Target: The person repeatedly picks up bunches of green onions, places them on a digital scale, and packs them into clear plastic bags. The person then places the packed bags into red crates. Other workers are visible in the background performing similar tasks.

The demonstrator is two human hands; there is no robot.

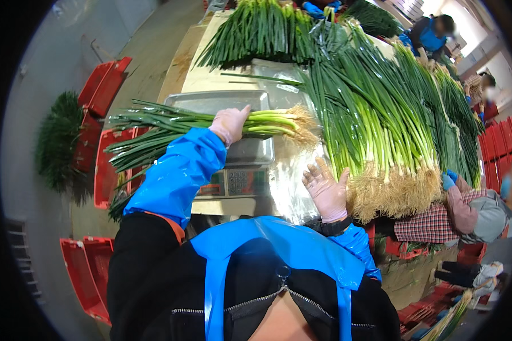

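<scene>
My left hand [230, 123], in a thin pale glove, grips a bunch of green stalks with roots [271, 117], possibly green garlic or leeks. The bunch lies crosswise over the metal pan [251, 153] of a digital scale, roots to the right and leaves to the left. Whether it rests on the pan or hangs just above, I cannot tell. The scale's keypad panel [239, 181] faces me, partly behind my sleeve. My right hand [326, 192], gloved too, is empty with its fingers spread, over clear plastic bags [296, 179] and beside a large pile of the same stalks [375, 128].
Another leafy heap [260, 32] covers the table's far end. Red plastic crates [87, 273] stand on the floor at left, one holding greens [59, 140]. A co-worker in a plaid apron [426, 223] stands close at right; other people work farther along the table.
</scene>
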